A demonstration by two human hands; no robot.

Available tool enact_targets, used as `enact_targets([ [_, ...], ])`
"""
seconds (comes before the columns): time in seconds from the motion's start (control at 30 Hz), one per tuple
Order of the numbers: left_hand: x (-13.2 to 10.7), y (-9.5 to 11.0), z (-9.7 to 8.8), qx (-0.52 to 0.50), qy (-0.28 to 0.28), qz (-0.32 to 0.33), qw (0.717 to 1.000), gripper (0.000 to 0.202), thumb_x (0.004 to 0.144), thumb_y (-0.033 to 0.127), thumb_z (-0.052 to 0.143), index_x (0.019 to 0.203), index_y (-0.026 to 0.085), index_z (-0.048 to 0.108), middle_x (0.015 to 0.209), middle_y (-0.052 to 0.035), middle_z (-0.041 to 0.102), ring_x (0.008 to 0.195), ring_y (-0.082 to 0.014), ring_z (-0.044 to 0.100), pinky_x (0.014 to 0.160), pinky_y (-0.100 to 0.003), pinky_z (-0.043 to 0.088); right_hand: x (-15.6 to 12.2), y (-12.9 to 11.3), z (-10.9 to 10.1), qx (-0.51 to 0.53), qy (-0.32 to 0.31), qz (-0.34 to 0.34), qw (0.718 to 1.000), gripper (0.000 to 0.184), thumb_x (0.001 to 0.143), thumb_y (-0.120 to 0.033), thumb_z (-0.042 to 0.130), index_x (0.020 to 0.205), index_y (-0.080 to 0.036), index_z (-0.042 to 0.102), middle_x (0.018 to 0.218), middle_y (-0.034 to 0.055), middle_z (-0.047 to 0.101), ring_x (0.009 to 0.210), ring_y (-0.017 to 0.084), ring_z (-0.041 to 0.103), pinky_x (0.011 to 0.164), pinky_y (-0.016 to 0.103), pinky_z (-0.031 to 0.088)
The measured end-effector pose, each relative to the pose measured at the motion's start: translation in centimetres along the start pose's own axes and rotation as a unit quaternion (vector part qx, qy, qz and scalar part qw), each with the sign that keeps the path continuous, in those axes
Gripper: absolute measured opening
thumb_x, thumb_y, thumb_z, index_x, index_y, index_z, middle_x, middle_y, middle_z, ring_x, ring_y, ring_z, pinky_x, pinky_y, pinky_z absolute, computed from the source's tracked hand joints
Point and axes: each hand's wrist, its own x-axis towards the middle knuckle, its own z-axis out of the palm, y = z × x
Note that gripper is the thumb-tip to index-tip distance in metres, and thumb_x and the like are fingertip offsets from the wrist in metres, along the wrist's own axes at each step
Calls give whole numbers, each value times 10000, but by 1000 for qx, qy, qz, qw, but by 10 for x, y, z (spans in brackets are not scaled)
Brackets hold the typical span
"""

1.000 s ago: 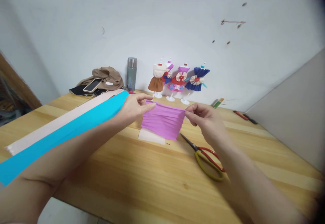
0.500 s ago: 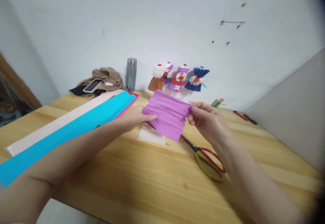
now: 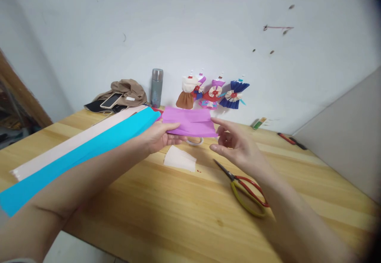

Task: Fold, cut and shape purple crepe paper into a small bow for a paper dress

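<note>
A piece of purple crepe paper (image 3: 190, 122) is held above the table by my left hand (image 3: 162, 136), thumb on top and fingers beneath. My right hand (image 3: 232, 140) is at the paper's right edge, its thumb and fingers apart, the index fingertip by the upper corner. Below the paper lies a small pale pink paper piece (image 3: 179, 159). Scissors (image 3: 229, 174) with one red and one yellow-green handle rest on the table, left of my right forearm. A white ring (image 3: 195, 141), perhaps a tape roll, is partly hidden behind the purple paper.
Long blue paper (image 3: 89, 151) and pale pink paper (image 3: 68, 147) lie at left. Behind them are a brown cloth bag (image 3: 131, 90), a phone (image 3: 111, 100) and a thermos flask (image 3: 156, 88). Several small paper dresses (image 3: 214, 92) stand by the wall. A red-and-black tool (image 3: 291, 140) lies right.
The purple paper has turned from a slanted, wrinkled hold to a flatter, level one. My right thumb and fingers have come off its edge and spread apart.
</note>
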Motion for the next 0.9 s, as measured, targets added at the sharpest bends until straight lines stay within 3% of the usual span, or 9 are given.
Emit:
enact_targets([
  [0.1,0,-2,0,-1,-7,-4,1000,94,915,130,564,966,93,634,740,-91,738,602,-157,711,594,-240,567,0,-3,3,-15,42,-23,999,711,734,-378,748,1392,-306,486,974,26,534,585,107,508,545,311,472],
  [0.2,0,-2,1,-6,-7,-10,1000,106,929,130,543,989,89,621,738,-93,734,597,-153,709,599,-237,569,-1,-8,4,-2,32,-3,999,630,760,-404,719,1349,-275,537,785,-11,539,529,112,468,506,297,423],
  [0.3,-3,-1,3,-5,-1,-16,1000,110,933,124,531,992,85,615,734,-91,729,600,-152,707,616,-240,570,-1,-11,8,21,2,25,999,352,759,-447,701,1035,-228,717,605,-18,531,526,134,473,501,292,389],
  [0.37,-4,0,3,2,-9,-22,1000,132,939,151,525,993,82,623,745,-97,726,602,-159,705,615,-252,569,-1,-12,10,43,18,35,998,256,736,-465,710,826,-228,738,612,8,594,546,147,504,514,300,390],
  [0.47,-2,1,1,14,-23,-25,999,269,962,313,503,919,85,640,727,-100,703,560,-177,686,525,-265,537,0,-11,9,75,66,64,993,218,689,-462,742,706,-244,725,588,11,610,538,152,511,501,299,378],
  [0.63,4,3,-6,-8,119,94,988,427,909,461,560,628,151,474,525,39,468,353,-73,485,355,-186,332,1,-10,2,86,113,98,985,218,680,-451,737,652,-235,720,505,-7,530,487,129,440,459,285,313],
  [0.7,1,4,-5,6,114,147,983,368,894,446,591,702,139,529,646,18,545,374,-54,501,355,-177,316,2,-11,2,94,112,100,984,231,683,-449,726,633,-224,712,493,-12,511,470,115,404,454,282,297],
  [0.77,-4,5,-3,52,71,161,983,307,880,442,618,886,136,613,922,-51,648,443,-64,581,380,-187,372,2,-12,2,98,116,105,983,236,673,-445,727,628,-214,706,490,-21,496,460,100,367,453,279,288],
  [0.9,-9,4,-2,139,14,132,981,421,866,433,653,1183,165,586,1390,-160,516,595,-125,698,478,-230,501,2,-12,1,105,102,109,983,253,667,-455,732,653,-204,708,492,-34,468,458,89,331,445,271,274],
])
